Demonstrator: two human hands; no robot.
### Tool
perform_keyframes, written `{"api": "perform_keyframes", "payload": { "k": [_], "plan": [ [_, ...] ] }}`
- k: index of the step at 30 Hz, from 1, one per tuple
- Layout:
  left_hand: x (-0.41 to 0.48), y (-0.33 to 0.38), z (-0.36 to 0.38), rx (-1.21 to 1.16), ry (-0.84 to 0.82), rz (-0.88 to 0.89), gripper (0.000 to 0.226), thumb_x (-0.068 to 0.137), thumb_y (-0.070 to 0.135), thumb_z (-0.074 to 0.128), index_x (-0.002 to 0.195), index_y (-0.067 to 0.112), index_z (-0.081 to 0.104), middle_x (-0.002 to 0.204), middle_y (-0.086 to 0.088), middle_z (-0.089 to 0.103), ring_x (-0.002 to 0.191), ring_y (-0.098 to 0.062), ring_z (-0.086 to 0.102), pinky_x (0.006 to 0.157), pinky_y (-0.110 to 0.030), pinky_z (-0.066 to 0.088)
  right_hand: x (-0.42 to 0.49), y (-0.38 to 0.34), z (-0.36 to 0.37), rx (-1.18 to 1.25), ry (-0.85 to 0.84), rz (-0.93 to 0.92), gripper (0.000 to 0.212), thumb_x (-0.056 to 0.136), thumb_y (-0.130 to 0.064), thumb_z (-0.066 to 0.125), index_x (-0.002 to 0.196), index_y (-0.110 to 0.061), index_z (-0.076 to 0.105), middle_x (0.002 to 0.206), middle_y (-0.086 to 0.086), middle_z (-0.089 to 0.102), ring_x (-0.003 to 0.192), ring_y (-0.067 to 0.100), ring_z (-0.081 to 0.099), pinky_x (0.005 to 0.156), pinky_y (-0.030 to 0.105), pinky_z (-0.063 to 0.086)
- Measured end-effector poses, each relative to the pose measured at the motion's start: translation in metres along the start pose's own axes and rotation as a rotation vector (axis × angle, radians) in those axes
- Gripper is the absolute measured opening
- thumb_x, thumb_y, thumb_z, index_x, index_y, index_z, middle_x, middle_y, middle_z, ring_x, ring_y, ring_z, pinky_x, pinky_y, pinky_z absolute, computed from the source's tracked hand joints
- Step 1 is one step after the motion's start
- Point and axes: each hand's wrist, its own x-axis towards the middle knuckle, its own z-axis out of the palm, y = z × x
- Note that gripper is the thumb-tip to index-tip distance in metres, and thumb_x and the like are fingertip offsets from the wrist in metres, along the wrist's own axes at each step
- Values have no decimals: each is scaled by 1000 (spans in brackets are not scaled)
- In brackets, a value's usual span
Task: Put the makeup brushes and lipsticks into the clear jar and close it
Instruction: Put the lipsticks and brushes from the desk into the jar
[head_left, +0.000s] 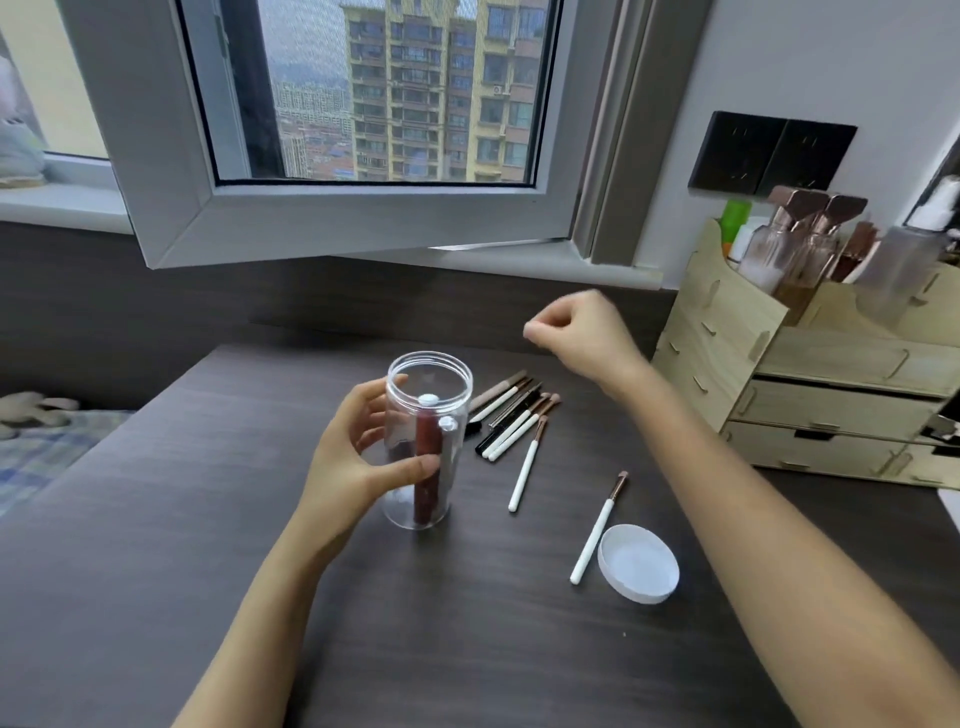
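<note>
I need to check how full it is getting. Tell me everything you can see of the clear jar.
The clear jar is a tall, see-through cylinder, plastic by the look, with a threaded open mouth. It stands upright on the dark table. The left hand wraps its side. Inside stand a red-brown tube and another with a pale cap. Its white lid lies apart, inside up.

Both forearms are bare up to the bottom edge of the view, with no sleeve showing. The left hand (358, 457) and right hand (582, 332) wear nothing. The fingernails look short and plain, though the right hand is slightly blurred.
</note>
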Motion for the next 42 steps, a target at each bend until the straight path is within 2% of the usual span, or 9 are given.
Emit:
{"api": "perform_keyframes", "payload": {
  "k": [7,16,20,24,27,29,33,36,42],
  "plan": [
    [4,-4,-7,-41,90,-55,68,38,34,82,101,50,62,101,12,69,98,-6,63,97,-31,45,43,67,84,-582,-212,-182,30,95,-22,47,119,-26,65,126,3,63,118,29,52,98,35,38],
    [7,-9,-7,-22,75,-53,66,43,33,84,104,46,61,110,3,70,110,-20,64,104,-46,46,77,62,112,-1100,-447,-591,29,90,-2,45,102,-19,66,113,3,67,113,25,54,91,34,37],
    [6,-7,-6,-17,72,-57,67,44,34,83,106,47,60,111,4,70,108,-16,65,103,-43,47,77,63,111,-1008,-451,-572,23,92,-3,41,107,-12,57,115,7,65,112,28,55,89,35,38],
    [5,-8,-6,-13,71,-58,67,45,34,83,107,46,59,108,6,70,106,-14,65,103,-41,48,61,51,82,-538,-207,-313,22,99,-26,39,111,-12,50,106,13,68,97,34,61,79,40,42],
    [5,-7,-5,-11,63,-52,66,46,35,83,106,47,59,110,5,69,108,-15,64,103,-41,47,39,24,39,21,6,-173,22,92,-37,53,106,-27,65,88,-6,68,85,16,62,79,34,45],
    [4,-6,-3,-11,53,-48,65,47,35,82,106,46,59,111,5,68,109,-17,63,103,-39,47,20,-3,4,236,-24,-231,22,88,-34,61,106,-27,71,89,-14,69,86,1,61,84,24,47],
    [3,-4,0,-21,38,-38,64,47,35,82,104,50,59,108,8,68,106,-13,64,102,-36,47,-10,-59,-51,-136,-277,-396,23,92,-19,57,104,-31,72,77,-16,53,73,3,50,73,21,38],
    [2,-2,2,-20,19,-41,62,47,35,82,102,54,59,105,14,69,105,-9,64,101,-34,47,-19,-86,-56,-434,-376,-485,30,91,-11,53,99,-32,73,80,-16,50,87,9,45,81,27,41],
    [3,-1,-1,-24,-9,-44,64,46,34,83,104,47,60,103,14,71,101,-6,65,98,-30,47,-25,-98,-12,-493,-364,-582,16,78,-24,70,82,-16,58,76,-8,51,76,13,47,56,19,36]
  ]
}}
